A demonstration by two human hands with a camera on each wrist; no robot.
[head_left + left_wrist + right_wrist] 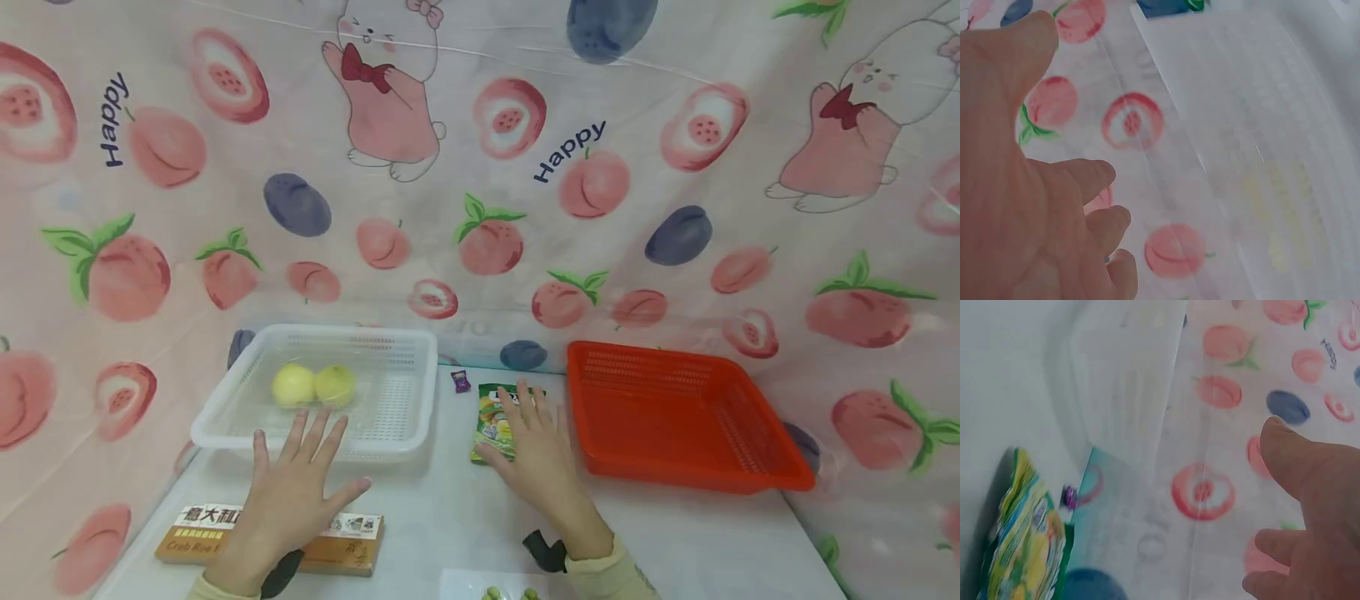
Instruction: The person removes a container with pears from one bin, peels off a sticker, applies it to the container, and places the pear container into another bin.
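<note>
My left hand, fingers spread and straight, hovers over a long brown and white food box printed "Crab Roe", partly hidden by it. Its fingertips come near the front rim of a white plastic basket, which has two yellow-green round fruits in a clear wrapping. The right hand is also spread, over a green and yellow snack bag whose right part it covers in the head view. Neither hand holds anything. Behind the bag lies a small purple wrapped candy.
A red plastic basket stands on the right of the white table. At the near edge, a clear pack with small green items is cut off by the frame. A fruit-patterned sheet hangs behind and along the sides.
</note>
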